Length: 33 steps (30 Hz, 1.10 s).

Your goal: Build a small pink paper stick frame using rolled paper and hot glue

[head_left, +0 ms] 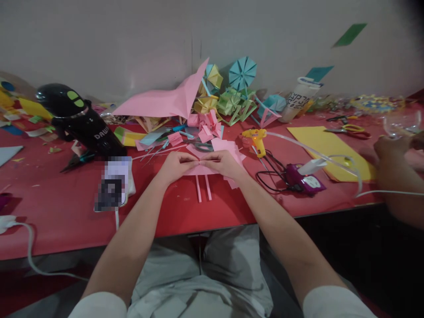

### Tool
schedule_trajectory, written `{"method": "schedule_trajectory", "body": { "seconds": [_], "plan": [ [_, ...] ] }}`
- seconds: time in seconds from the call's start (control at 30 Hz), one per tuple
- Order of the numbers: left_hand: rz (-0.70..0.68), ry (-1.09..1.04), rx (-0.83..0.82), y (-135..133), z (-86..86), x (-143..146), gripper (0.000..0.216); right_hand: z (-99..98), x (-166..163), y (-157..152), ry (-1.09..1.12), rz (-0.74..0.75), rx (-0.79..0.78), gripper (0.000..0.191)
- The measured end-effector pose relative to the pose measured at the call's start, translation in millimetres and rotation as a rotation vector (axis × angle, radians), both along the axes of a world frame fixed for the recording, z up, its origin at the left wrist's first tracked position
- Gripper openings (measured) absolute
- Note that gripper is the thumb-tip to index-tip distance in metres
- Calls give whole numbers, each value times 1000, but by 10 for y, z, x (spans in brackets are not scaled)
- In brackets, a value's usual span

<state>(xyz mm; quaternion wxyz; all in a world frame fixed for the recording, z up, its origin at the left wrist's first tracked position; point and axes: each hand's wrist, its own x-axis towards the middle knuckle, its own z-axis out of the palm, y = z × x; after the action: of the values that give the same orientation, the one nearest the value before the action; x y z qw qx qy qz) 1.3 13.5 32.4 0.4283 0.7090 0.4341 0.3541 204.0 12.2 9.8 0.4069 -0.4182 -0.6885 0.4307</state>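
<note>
Both hands met over a folded piece of pink paper [202,169] on the red table [66,212], just in front of the person's body. The left hand [175,165] pinched the paper's left end, fingers drawn together tight against the thumb; the right hand [225,163] pinched the right end the same way — the fingertips of the two hands nearly touched at the middle. Two narrow pink strips [203,187] lay on the table just below the hands, side by side.

Behind the hands sat a heap of folded pink pieces [207,128], and to the right a yellow glue gun [255,139] with its cord. A black hair dryer [77,119] stood well to the left. At the far right edge, another person's hand [391,152] rested near a yellow sheet [326,145].
</note>
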Motion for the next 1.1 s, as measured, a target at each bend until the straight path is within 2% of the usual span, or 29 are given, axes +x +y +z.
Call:
{"method": "schedule_trajectory", "body": {
  "seconds": [0.2, 0.5, 0.83, 1.1],
  "plan": [
    [44, -8, 1, -15, 38, 33, 21, 37, -4, 0, -14, -55, 31, 33],
    [70, 48, 91, -16, 51, 34, 16, 77, -12, -24, 19, -70, 31, 29],
    [14, 56, -39, 35, 66, -136, 27, 84, 80, -7, 2, -63, 9, 27],
    [67, 33, -71, 57, 34, -168, 23, 90, 94, -5, -13, -99, -15, 27]
  ]
}}
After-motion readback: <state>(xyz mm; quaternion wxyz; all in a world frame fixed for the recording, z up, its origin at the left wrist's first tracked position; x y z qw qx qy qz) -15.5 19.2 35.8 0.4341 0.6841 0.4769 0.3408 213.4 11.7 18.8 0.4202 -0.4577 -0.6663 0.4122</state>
